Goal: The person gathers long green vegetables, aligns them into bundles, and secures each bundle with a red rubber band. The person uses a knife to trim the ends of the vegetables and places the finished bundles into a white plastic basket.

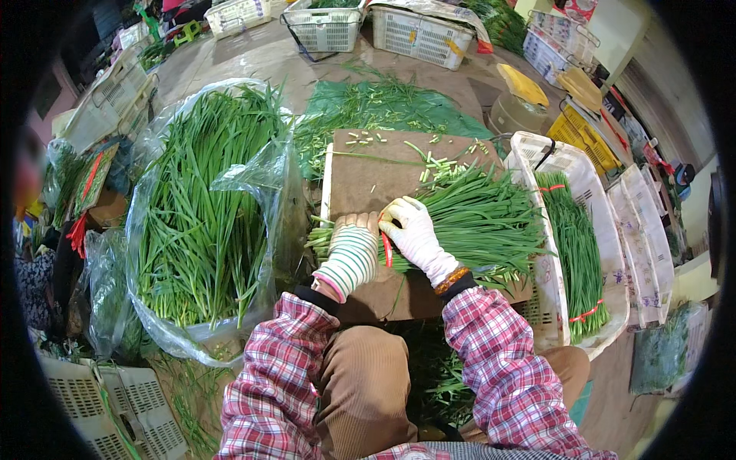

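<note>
A bunch of long green leaves, apparently garlic chives [483, 213], lies across a brown board [368, 178] in front of me, pale stem ends to the left. My left hand [352, 244], in a green-and-white striped glove with bare fingers, grips the bunch near those ends. Just to its right, my right hand [409, 223], in a whitish glove, pinches a red tie strip [387, 250] that runs over the bunch. The bunch's underside is hidden, so whether the strip goes fully around it cannot be seen. Cut stem pieces [443, 169] are scattered on the board's far part.
Left of the board stands a clear plastic bag [135, 270] full of loose chives [207, 201]. On the right, a white crate [618, 299] holds tied chives [575, 247]. Beyond the board lies a green sheet [397, 103] with trimmings. A lidded bucket [517, 109] stands far right.
</note>
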The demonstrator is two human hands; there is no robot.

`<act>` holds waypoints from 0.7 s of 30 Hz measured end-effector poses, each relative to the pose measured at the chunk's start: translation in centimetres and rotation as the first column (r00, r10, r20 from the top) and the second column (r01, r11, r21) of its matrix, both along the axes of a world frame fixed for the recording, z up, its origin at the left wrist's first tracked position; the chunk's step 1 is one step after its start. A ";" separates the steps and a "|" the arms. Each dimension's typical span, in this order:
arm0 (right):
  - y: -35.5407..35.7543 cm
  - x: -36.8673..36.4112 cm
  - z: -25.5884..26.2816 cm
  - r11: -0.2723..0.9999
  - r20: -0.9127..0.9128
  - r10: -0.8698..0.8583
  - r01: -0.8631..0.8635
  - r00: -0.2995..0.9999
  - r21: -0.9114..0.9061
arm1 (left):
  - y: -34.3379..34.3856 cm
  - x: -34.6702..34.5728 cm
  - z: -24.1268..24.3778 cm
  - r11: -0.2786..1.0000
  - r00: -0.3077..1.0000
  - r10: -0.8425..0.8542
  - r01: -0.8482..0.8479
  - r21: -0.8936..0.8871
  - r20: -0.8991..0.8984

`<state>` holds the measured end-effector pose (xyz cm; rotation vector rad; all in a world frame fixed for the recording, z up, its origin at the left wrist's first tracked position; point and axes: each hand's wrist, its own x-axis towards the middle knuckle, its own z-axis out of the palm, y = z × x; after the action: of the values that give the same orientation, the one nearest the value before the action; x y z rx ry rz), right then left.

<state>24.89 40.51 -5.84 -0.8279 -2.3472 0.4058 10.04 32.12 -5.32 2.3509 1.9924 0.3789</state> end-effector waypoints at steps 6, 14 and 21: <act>-2.5 0.9 0.3 0.999 -0.165 -0.007 0.001 0.986 -0.036 | -1.2 0.8 -0.6 0.963 0.996 0.008 -0.031 0.267 0.087; -5.5 1.4 3.1 1.000 -0.290 -0.022 0.016 0.957 -0.021 | -2.2 1.1 0.4 0.930 0.995 0.053 -0.019 0.366 -0.085; -5.1 1.1 1.1 0.991 -0.303 -0.051 0.011 0.952 -0.133 | -1.1 0.1 -0.7 0.980 0.990 0.071 -0.046 0.191 -0.124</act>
<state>25.95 35.43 -4.73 -0.7978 -2.0350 0.6323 10.13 30.99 -6.00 2.4919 2.1780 0.4455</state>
